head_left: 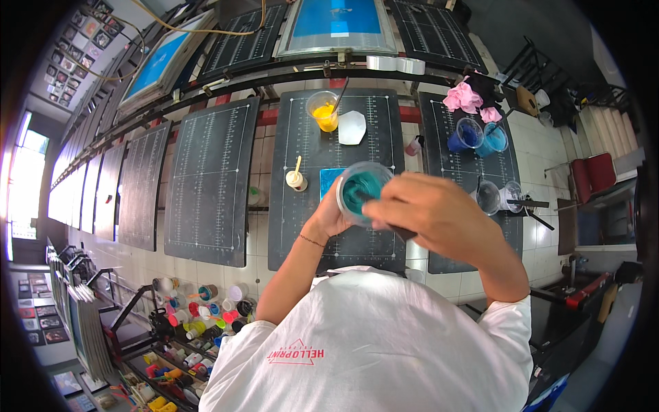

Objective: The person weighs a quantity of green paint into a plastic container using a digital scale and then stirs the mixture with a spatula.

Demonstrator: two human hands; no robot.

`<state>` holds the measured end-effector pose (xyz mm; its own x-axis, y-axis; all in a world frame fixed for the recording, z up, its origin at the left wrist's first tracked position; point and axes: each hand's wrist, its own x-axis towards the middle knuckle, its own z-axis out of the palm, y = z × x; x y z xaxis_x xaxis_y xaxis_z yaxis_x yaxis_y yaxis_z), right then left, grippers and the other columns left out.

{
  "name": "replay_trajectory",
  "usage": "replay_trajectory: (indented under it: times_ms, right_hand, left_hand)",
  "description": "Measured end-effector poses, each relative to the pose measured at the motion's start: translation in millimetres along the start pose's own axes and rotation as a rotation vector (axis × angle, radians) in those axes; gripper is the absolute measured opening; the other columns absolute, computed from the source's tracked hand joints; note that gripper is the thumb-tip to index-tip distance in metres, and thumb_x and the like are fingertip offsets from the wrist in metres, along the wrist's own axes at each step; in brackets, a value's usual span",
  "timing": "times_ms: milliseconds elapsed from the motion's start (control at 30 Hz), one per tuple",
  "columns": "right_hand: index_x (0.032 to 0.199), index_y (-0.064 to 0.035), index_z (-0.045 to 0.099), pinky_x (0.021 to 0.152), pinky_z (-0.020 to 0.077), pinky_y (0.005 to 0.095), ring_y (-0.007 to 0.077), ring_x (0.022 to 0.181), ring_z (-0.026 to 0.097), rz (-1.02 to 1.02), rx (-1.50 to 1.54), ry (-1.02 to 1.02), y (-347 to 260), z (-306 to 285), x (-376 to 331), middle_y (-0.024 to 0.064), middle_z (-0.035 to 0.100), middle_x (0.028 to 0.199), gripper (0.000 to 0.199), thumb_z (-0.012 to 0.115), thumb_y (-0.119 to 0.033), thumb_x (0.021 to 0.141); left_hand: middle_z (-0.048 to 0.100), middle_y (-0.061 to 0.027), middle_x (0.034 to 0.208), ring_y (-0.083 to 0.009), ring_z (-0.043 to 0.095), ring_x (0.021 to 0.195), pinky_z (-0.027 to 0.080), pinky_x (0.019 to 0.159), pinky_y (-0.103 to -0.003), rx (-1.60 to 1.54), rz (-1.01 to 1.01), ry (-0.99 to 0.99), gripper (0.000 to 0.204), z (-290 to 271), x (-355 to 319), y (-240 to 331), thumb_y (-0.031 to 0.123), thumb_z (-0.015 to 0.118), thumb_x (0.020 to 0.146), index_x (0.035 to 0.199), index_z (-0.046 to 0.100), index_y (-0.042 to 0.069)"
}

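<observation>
My left hand (327, 215) is wrapped round a clear plastic cup (364, 172) of teal ink, held up over the middle black board (295, 233). In my right hand (427, 209) is a dark stirring stick (401, 232), its lower end down in the teal ink; my fingers hide part of it. Beneath the cup lies a blue square (331, 182), partly covered. To the left stands a small white jar (296, 180) with a wooden stick in it. Farther off are a cup of yellow ink (325, 118) with a dark stick and a white piece of card (352, 128).
On the right board are cups of dark blue (465, 135) and light blue ink (493, 140), clear cups (488, 198) and pink cloth (463, 98). A small bottle (414, 145) stands between boards. Framed screens (338, 20) lie beyond a rail. Many ink pots (206, 310) crowd the lower left.
</observation>
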<state>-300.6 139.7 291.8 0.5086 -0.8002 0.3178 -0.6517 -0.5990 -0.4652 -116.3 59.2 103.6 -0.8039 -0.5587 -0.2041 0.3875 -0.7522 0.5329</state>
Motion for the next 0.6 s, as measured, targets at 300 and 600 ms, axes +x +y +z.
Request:
replay_trajectory:
  times_ms: [300,600]
  right_hand:
    - [0.091,-0.0059,0.059,0.057,0.0490,0.0387,0.0279,0.061,0.060,0.303,0.109,0.066,-13,19,-8,0.0102,0.058,0.068,0.008,0.064,-0.010,0.090]
    - [0.087,-0.0039,0.053,0.054,0.0446,0.0419,0.0335,0.062,0.061,0.376,0.133,0.222,-4,28,-5,0.0137,0.060,0.069,0.014,0.061,-0.013,0.094]
  left_hand:
    - [0.066,-0.0099,0.104,-0.0198,0.072,0.087,0.064,0.071,-0.031,-0.044,0.168,0.270,0.043,-1,4,10,0.043,0.031,0.106,0.118,0.051,0.007]
    - [0.067,-0.0130,0.113,-0.0217,0.070,0.098,0.062,0.079,-0.035,-0.053,0.180,0.249,0.055,9,4,11,0.047,0.032,0.105,0.122,0.056,0.002]
